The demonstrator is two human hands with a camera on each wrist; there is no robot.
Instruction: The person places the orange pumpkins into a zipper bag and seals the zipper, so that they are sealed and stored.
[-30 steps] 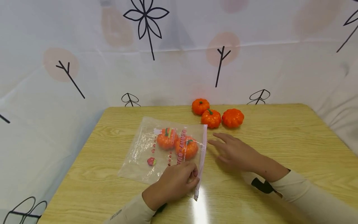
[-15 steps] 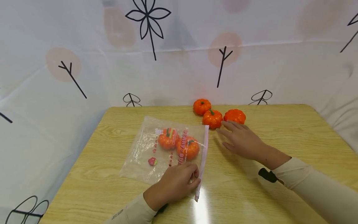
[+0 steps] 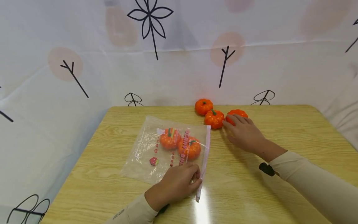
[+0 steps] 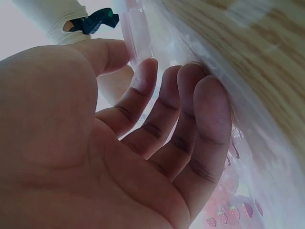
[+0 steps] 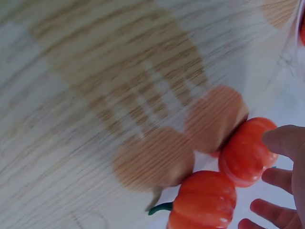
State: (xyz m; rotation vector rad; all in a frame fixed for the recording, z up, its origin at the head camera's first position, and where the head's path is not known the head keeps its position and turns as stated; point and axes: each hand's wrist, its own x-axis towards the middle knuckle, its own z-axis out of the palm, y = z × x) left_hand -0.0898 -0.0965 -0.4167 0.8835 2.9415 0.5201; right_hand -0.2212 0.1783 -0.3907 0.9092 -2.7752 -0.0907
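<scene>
A clear zip bag [image 3: 142, 149] with pink print lies flat, with two orange toy pumpkins [image 3: 169, 140] inside it. My left hand [image 3: 179, 182] pinches its open-end edge beside the pink zip strip [image 3: 206, 151]; in the left wrist view, thumb and index finger meet at that strip [image 4: 136, 36]. Three more toy pumpkins are grouped at the back of the table. My right hand [image 3: 247, 135] is over the rightmost pumpkin [image 3: 237, 114], partly hiding it, with its fingertips also near the green-stemmed middle one [image 3: 214, 119]. The right wrist view shows spread fingers close to a pumpkin [image 5: 247, 155].
The third loose pumpkin [image 3: 204, 107] sits at the table's back edge. Behind the wooden table [image 3: 103, 149] hangs a pale patterned cloth [image 3: 179, 74]. Dark straps show at both wrists.
My right hand has moved away from beside the bag's zip strip, back toward the loose pumpkins, and now covers part of the rightmost one. The left hand keeps its hold on the bag.
</scene>
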